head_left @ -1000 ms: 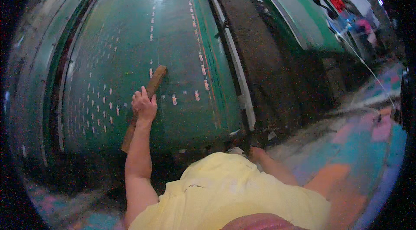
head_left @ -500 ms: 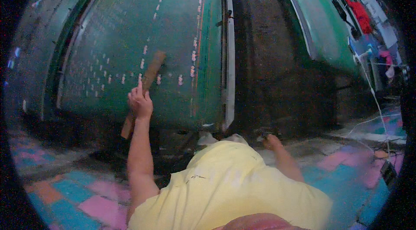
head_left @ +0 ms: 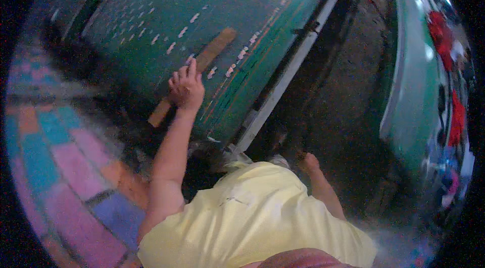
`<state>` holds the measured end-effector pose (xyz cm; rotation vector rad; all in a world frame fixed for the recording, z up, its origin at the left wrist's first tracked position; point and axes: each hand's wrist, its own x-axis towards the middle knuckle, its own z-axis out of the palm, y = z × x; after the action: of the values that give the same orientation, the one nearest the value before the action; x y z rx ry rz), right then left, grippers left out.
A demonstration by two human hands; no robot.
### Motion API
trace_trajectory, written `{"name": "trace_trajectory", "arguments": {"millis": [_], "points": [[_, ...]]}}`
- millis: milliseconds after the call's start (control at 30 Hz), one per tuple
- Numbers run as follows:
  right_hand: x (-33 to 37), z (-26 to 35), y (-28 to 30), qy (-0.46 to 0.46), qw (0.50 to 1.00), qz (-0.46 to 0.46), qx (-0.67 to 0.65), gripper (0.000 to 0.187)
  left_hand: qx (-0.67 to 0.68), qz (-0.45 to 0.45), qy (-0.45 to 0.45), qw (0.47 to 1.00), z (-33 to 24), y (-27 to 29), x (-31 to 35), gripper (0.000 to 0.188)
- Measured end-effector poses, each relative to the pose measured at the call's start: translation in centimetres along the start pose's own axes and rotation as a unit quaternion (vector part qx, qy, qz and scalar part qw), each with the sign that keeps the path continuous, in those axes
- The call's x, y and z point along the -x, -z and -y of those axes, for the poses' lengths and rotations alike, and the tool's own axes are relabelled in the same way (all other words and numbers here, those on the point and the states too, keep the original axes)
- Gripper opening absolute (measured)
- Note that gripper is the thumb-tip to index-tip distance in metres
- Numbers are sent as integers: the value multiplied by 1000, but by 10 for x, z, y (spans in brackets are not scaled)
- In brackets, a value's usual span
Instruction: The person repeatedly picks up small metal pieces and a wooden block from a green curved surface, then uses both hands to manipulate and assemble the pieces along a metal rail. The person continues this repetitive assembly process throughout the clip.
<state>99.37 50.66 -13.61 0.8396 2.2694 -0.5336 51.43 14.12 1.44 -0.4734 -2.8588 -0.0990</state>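
A long green table [head_left: 222, 13], its top dotted with rows of small pale marks and streaked with thin orange lines near the right side, fills the upper left in dim light. A pale rail [head_left: 288, 73] runs along the table's right edge. Right of the table lies a dark strip of floor [head_left: 348, 61], then a second green surface [head_left: 417, 66], with bright red items [head_left: 441, 41] along its far side. Left of the table's near end, the flooring [head_left: 76, 167] is a patchwork of pink, teal, orange and purple.

A flat wooden bar [head_left: 216, 48] slants across the table's near end, its lower tip at the near edge. The person's left hand [head_left: 187, 88] lies over the bar's middle, fingers slightly spread and reaching forward; whether they grip it cannot be told. The right hand [head_left: 309, 163], right of the table's near corner, looks curled; its contents are too dark to make out. The person wears a yellow shirt [head_left: 252, 212].
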Motion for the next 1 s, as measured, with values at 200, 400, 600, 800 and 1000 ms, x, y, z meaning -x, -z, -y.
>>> {"name": "trace_trajectory", "arguments": {"millis": [200, 400, 600, 800, 1000], "points": [[-76, -66, 82, 94, 923, -95, -361, 28, -9, -59, 46, 997, -34, 5, 34, 63], [-145, -43, 193, 189, 788, -225, -541, 44, 23, -76, 46, 996, -33, 0, 36, 62], [-183, 63, 325, 377, 773, -431, -271, 54, 12, -75, 43, 996, -32, -5, 37, 64], [-222, 154, 402, 368, 784, -474, -159, 54, 26, -46, 44, 998, -28, 9, 37, 62], [-271, 177, 416, 371, 832, -309, -273, 41, 3, -50, 94, 994, -29, -8, 8, 60]]}}
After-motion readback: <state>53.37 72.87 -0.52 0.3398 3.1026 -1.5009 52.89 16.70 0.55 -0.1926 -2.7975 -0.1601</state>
